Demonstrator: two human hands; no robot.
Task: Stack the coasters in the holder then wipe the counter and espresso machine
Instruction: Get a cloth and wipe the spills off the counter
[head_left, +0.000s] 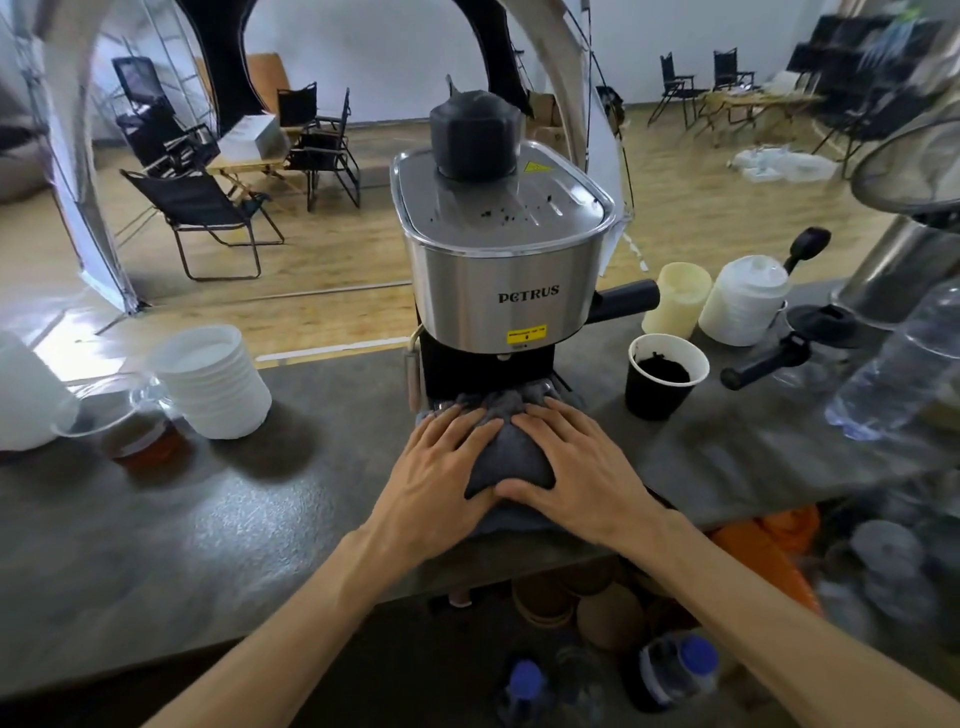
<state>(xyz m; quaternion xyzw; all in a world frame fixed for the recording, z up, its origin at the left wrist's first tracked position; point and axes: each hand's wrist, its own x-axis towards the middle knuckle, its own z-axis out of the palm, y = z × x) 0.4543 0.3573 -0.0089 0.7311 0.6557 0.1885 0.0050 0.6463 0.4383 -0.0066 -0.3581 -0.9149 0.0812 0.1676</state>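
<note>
A silver and black espresso machine (498, 270) stands at the middle of the grey counter (218, 519), with dark grounds scattered on its top. A grey cloth (511, 452) lies bunched over the machine's base tray. My left hand (441, 473) and my right hand (576, 467) lie side by side on the cloth, fingers spread and pressing down on it. No coasters or holder are plainly visible.
A stack of white lids (213, 384) and a clear cup of brown liquid (140, 431) stand to the left. A black paper cup with grounds (662, 374), a portafilter (779, 353), white cup stacks (743, 301) and a plastic bottle (904, 369) crowd the right.
</note>
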